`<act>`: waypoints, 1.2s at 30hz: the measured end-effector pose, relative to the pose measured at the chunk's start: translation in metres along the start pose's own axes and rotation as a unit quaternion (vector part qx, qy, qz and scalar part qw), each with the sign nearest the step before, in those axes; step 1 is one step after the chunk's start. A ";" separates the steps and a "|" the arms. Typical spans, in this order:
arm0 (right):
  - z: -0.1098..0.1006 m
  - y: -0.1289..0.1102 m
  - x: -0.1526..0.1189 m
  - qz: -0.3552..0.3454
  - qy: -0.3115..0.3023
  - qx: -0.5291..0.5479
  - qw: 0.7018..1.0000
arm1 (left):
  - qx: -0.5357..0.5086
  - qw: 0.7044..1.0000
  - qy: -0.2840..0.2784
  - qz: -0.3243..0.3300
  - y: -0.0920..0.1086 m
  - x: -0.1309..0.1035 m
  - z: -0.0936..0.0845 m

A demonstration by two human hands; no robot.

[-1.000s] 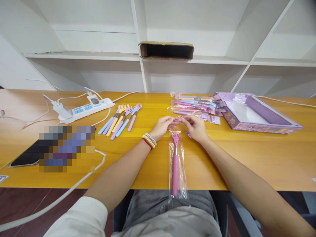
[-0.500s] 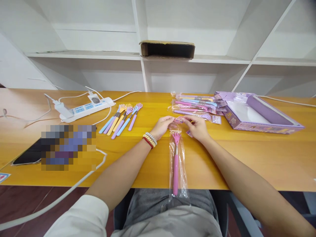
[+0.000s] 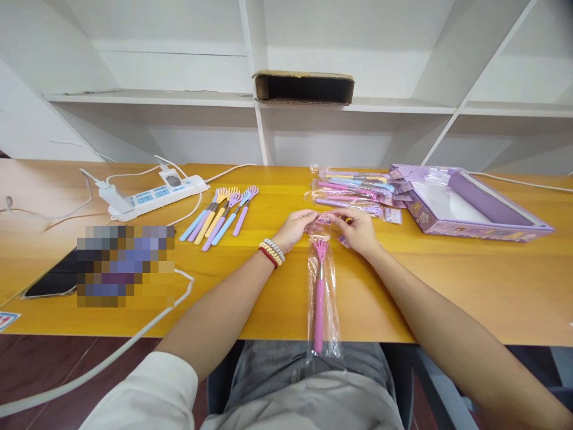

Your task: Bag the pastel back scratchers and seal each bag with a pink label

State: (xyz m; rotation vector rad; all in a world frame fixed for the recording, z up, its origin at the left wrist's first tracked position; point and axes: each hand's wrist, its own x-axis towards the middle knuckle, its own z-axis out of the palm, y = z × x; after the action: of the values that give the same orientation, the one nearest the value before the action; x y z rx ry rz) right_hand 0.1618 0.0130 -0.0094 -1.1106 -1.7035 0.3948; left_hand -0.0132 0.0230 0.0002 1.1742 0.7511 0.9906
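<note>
A pink back scratcher lies inside a clear plastic bag, its handle end reaching past the table's front edge. At the bag's top is a small pink printed card. My left hand pinches the card's left side, and my right hand pinches its right side. Under my right fingers another bit of printed card shows on the table. To the left several unbagged back scratchers lie side by side. Beyond my right hand is a pile of bagged back scratchers.
A purple box with plastic wrap in it stands at the right. On the left are a power strip with cables, a dark phone-like slab and a blurred-out patch. A cardboard box sits on the white shelf.
Almost nothing differs. Both hands stay on the card, with at most a slight shift of the fingers, and the bagged back scratcher keeps its place.
</note>
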 end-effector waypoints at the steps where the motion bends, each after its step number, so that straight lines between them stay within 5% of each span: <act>1: 0.000 0.000 0.000 -0.006 -0.005 -0.013 1.000 | -0.005 1.000 -0.001 0.003 -0.001 0.000 0.000; 17: -0.005 -0.001 0.000 -0.080 -0.046 -0.067 0.994 | 0.062 0.996 0.018 0.056 -0.007 0.003 0.002; 24: -0.004 0.000 -0.001 -0.057 -0.028 -0.083 0.995 | 0.142 0.987 0.027 0.074 -0.003 0.001 0.003; 36: -0.004 -0.004 -0.002 -0.087 -0.031 -0.076 0.993 | 0.080 0.994 0.045 0.056 -0.003 0.002 0.001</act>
State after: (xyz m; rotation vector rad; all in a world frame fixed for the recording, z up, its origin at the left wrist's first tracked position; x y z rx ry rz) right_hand 0.1632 0.0085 -0.0064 -1.0572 -1.8941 0.1951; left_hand -0.0107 0.0247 -0.0024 1.3284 0.8561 1.0985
